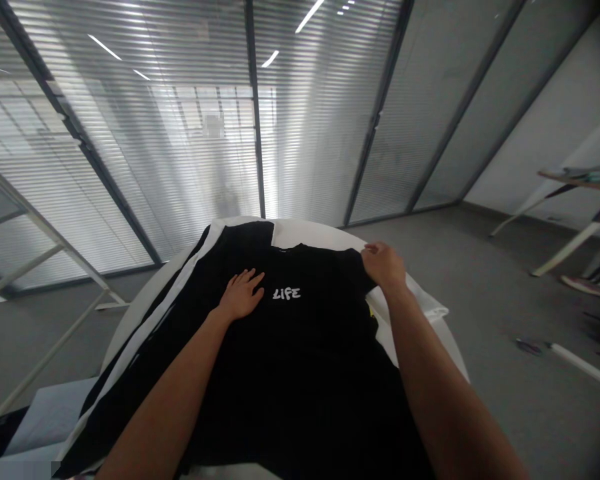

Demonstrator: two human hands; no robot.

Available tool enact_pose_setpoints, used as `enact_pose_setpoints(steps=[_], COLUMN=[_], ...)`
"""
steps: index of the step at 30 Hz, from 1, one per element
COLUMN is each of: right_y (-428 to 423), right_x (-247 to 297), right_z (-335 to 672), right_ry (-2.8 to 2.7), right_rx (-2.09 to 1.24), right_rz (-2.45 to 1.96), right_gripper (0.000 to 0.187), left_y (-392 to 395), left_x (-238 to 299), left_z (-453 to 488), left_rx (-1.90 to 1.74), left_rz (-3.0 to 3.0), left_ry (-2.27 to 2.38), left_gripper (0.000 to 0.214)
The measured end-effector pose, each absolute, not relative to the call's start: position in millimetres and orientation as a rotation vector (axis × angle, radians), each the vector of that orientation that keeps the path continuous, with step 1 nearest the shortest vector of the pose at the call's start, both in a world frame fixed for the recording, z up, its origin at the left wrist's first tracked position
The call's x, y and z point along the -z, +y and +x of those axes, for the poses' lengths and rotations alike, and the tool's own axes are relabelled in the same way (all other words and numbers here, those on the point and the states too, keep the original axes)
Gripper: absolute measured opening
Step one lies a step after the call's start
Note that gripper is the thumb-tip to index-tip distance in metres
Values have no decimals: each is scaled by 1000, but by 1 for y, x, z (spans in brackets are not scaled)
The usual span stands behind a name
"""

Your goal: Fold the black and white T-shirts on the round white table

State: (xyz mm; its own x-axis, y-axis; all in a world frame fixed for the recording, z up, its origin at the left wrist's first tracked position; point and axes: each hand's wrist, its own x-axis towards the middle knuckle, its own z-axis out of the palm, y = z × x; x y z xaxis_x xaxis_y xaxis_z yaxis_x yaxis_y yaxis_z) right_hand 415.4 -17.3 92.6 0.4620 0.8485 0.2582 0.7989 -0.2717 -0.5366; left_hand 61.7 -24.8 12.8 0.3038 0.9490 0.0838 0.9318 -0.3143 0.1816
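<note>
Our L hand (241,295) lies palm-down w/ fingers spread, over the white table (325,235), a bit left of its middle. It rests flat on black cloth beside the white lettering (286,293), prob. to pin the fabric so it won't slide. Our R hand (384,267), toward the table's far right, has its fingers bent together & looks to be pinching the end of the sleeve (353,263); the thumb's grip is hidden, so can't tell how firm. One hand weighting, the other at the edge: prob. b/c that lets the sleeve be straightened w/o dragging the rest.

The black tee (300,373) is spread across the table's middle, collar toward the far side, prob. for full access to its front. A white stripe (155,323) runs down black cloth along the table's left side; can't tell where that cloth & the tee part. White cloth (433,308) sits at the table's right edge, w/ a yellow patch (371,311) showing nearer its middle, by the tee.
</note>
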Motion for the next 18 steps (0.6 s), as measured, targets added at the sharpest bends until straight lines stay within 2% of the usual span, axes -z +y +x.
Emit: enact_pose_setpoints(steps=[10, 18], right_y=[-12, -6], right_x=[-50, -46], right_z=[434, 427], right_ry=[-1399, -1450], right_rx=[-139, -237], right_rz=[-2332, -2258], right_gripper=[54, 50], left_y=[-21, -22], left_x=[-9, -11], left_z=[58, 57], left_rx=[-300, -301], left_rz=[2472, 2462], left_ry=[1757, 1754], left_gripper=[54, 53])
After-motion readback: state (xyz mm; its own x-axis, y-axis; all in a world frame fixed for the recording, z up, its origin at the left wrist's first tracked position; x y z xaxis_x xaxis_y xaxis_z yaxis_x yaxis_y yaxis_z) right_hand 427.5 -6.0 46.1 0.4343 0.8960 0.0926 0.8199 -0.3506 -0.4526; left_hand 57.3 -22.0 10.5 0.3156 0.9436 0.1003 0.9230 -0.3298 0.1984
